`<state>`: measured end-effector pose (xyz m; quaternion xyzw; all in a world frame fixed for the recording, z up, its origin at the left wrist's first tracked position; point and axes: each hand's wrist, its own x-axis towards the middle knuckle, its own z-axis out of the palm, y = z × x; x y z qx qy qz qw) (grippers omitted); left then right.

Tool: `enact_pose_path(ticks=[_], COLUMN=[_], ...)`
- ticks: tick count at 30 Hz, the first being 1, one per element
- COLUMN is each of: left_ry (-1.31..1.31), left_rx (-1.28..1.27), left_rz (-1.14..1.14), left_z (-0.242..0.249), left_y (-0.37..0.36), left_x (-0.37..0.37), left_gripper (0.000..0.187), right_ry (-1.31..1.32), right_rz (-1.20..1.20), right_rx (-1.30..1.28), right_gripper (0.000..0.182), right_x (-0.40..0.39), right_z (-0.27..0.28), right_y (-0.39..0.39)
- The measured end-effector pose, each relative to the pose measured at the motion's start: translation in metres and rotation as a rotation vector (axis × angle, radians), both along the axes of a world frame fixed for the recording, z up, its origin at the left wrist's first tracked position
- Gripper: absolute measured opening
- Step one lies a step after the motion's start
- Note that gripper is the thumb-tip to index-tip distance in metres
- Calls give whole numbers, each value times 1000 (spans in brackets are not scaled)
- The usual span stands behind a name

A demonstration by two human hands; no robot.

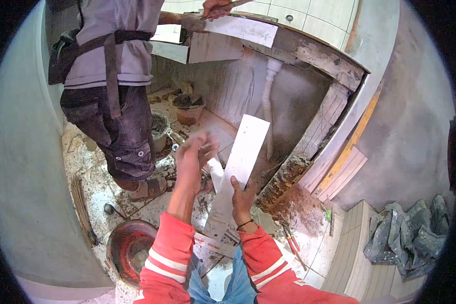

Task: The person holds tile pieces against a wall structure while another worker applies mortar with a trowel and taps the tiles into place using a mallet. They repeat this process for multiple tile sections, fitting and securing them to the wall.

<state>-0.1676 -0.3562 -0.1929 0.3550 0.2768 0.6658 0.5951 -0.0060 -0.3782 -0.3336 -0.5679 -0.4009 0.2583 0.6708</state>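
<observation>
A long white tile strip (pixel 247 144) stands tilted in front of me, speckled with dirt toward its lower end. My right hand (pixel 243 198) grips its right edge, thumb on the face and the other fingers partly hidden. Just left of the strip my left hand (pixel 191 154) is raised and blurred, its fingers apart and nothing visible in them. Another white strip (pixel 215 173) lies behind the held one. Below, near my knees, a dirty tile strip (pixel 215 245) rests on the floor.
Another person (pixel 111 61) stands at the left by the tiled counter (pixel 240 31). A drain pipe (pixel 268 91) hangs beneath it. On the floor are a mortar basin (pixel 117 243), a bucket (pixel 159 133), a hammer (pixel 109 209) and red-handled pliers (pixel 292 240). A crumpled tarp (pixel 408 235) lies right.
</observation>
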Motion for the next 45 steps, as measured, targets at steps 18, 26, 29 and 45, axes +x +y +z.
enact_pose_path(ticks=[18, 26, 29, 45], left_ry=[-515, -630, -669, -942], left_rx=[131, 120, 219, 119], left_rz=[-362, -418, -438, -335], left_z=[145, 130, 130, 99], left_y=[191, 232, 220, 176], left_x=[157, 179, 182, 160], left_gripper=[79, 54, 74, 45], right_ry=[214, -151, -227, -209], right_rz=[-26, -262, -374, -338], right_rx=[130, -68, -71, -99], right_gripper=[55, 51, 47, 62], right_x=[25, 94, 113, 154], right_z=[-9, -21, -21, -38], right_y=[16, 17, 18, 20])
